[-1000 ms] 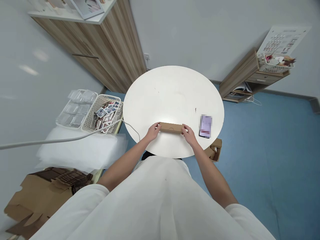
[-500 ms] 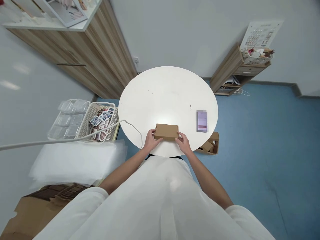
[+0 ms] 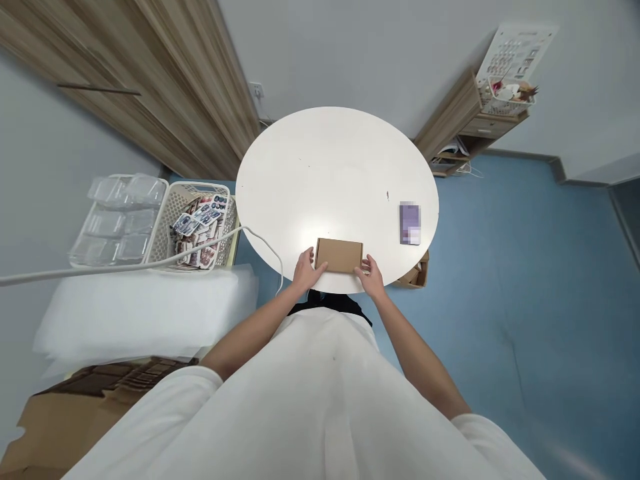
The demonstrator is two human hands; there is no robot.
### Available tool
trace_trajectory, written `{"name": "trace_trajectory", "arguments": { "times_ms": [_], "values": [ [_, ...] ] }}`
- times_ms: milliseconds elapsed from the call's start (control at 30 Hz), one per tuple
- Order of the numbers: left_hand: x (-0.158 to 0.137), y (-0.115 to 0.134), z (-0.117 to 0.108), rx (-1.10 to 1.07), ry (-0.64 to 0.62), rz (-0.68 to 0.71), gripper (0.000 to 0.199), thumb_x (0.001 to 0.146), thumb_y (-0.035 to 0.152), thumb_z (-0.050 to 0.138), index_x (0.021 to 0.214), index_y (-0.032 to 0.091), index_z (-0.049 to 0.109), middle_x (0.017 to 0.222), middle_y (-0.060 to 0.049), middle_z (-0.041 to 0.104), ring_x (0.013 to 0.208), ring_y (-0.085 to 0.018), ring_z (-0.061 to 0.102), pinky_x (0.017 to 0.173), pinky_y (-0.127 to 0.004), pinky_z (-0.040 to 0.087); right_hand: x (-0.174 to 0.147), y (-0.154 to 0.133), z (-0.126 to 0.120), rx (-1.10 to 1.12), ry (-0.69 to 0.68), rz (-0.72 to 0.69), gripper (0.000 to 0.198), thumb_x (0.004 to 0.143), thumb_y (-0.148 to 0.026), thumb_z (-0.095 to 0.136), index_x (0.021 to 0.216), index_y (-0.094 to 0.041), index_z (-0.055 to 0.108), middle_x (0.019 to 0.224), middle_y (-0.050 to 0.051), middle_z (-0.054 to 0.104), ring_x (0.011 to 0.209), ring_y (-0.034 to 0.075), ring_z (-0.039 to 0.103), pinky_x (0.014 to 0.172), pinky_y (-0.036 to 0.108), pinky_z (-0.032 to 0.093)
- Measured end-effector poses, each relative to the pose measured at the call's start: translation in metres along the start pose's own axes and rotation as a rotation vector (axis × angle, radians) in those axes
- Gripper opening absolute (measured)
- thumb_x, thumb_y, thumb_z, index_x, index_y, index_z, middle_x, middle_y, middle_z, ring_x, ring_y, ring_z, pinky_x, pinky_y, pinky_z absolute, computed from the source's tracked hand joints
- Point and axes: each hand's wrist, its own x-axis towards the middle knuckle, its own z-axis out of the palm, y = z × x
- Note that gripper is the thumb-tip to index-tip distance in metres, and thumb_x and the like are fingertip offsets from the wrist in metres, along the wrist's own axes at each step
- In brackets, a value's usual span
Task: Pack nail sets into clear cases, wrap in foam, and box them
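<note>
A small closed brown cardboard box (image 3: 339, 255) lies flat near the front edge of the round white table (image 3: 325, 167). My left hand (image 3: 306, 270) is at its left end, thumb on the near corner and fingers curved along the side. At the right end my right hand (image 3: 371, 276) has its thumb at the near corner and bent fingers beside the edge. Both hands grip the box loosely between them. To the right on the table lies a flat purple item (image 3: 410, 223), blurred by pixelation.
A white cable (image 3: 260, 238) crosses the table's left edge. Left stand a basket of printed cards (image 3: 200, 227), clear plastic trays (image 3: 123, 220) and white sheets (image 3: 150, 313). A carton of small boxes (image 3: 419, 275) sits at lower right; a wooden cabinet (image 3: 447, 127) stands behind.
The view has tilted down and shifted. The box shows less of its front side now and lies flatter. My fingers are a little looser around its ends.
</note>
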Motion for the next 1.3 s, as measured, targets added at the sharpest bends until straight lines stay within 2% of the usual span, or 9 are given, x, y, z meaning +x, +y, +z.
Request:
{"name": "trace_trajectory", "arguments": {
  "times_ms": [167,267,333,533,700,800,967,1167,1300],
  "values": [
    [0.013,0.010,-0.008,0.105,-0.067,-0.014,0.063,0.078,0.050,0.051,0.130,0.016,0.038,0.115,-0.013,0.048,0.085,-0.019,0.056,0.080,-0.035,0.045,0.015,-0.012,-0.009,-0.222,0.001,0.068,0.067,0.079,-0.045,0.046,0.137,-0.015,0.029,0.124,0.013,0.049,0.095,0.020,0.055,0.087,0.034,0.043],
    [0.016,0.012,-0.003,0.174,-0.102,0.043,0.060,0.077,0.045,0.053,0.129,0.019,0.039,0.106,-0.011,0.051,0.092,-0.023,0.054,0.079,-0.035,0.044,0.019,-0.018,-0.004,-0.364,-0.061,-0.009,0.057,0.082,-0.040,0.043,0.134,-0.018,0.035,0.116,0.011,0.053,0.101,0.022,0.052,0.087,0.034,0.041],
    [0.015,0.010,0.004,0.182,-0.091,0.071,0.064,0.077,0.041,0.053,0.133,0.018,0.033,0.104,-0.011,0.049,0.097,-0.025,0.052,0.080,-0.035,0.044,0.018,-0.019,0.003,-0.435,-0.050,-0.022,0.060,0.082,-0.037,0.044,0.136,-0.019,0.029,0.115,0.011,0.053,0.104,0.023,0.050,0.086,0.034,0.041],
    [0.009,0.003,0.015,0.094,-0.076,0.034,0.066,0.081,0.038,0.049,0.139,0.017,0.025,0.106,-0.012,0.045,0.100,-0.025,0.050,0.084,-0.037,0.042,0.015,-0.016,0.006,-0.459,-0.074,-0.028,0.059,0.083,-0.034,0.042,0.138,-0.022,0.023,0.110,0.010,0.052,0.101,0.023,0.050,0.081,0.034,0.042],
    [0.007,0.006,0.018,0.045,0.053,0.049,0.064,0.076,0.033,0.054,0.135,0.018,0.034,0.103,-0.009,0.043,0.101,-0.024,0.049,0.087,-0.037,0.043,0.024,-0.013,-0.002,-0.445,-0.109,-0.140,0.055,0.082,-0.034,0.044,0.134,-0.023,0.030,0.099,0.008,0.054,0.090,0.022,0.051,0.076,0.033,0.043],
    [0.002,0.019,0.031,0.032,0.124,0.091,0.063,0.075,0.030,0.055,0.134,0.019,0.036,0.105,-0.008,0.042,0.097,-0.021,0.050,0.084,-0.035,0.045,0.023,-0.001,-0.018,-0.387,-0.101,-0.188,0.056,0.081,-0.036,0.045,0.134,-0.024,0.032,0.094,0.006,0.051,0.079,0.019,0.052,0.073,0.032,0.044],
    [-0.011,0.075,0.087,0.010,0.060,0.178,0.061,0.076,0.035,0.055,0.133,0.021,0.037,0.105,-0.007,0.043,0.084,-0.015,0.051,0.074,-0.030,0.048,0.014,0.040,-0.091,-0.199,0.025,-0.177,0.061,0.080,-0.041,0.045,0.137,-0.023,0.029,0.092,0.004,0.047,0.071,0.016,0.051,0.073,0.032,0.046],
    [-0.014,0.160,0.196,0.060,-0.297,0.226,0.069,0.076,0.044,0.056,0.136,0.022,0.031,0.108,-0.008,0.042,0.087,-0.016,0.051,0.072,-0.029,0.049,0.010,0.111,-0.204,-0.112,0.271,0.001,0.064,0.080,-0.048,0.044,0.138,-0.023,0.029,0.103,0.009,0.047,0.092,0.022,0.052,0.083,0.037,0.044],
    [-0.007,0.198,0.264,0.148,-0.492,0.203,0.066,0.076,0.047,0.055,0.133,0.020,0.036,0.110,-0.011,0.042,0.096,-0.020,0.050,0.081,-0.032,0.047,0.012,0.153,-0.256,-0.165,0.326,0.100,0.066,0.081,-0.048,0.043,0.139,-0.024,0.025,0.111,0.010,0.047,0.105,0.025,0.048,0.090,0.038,0.040]
  ]
}}
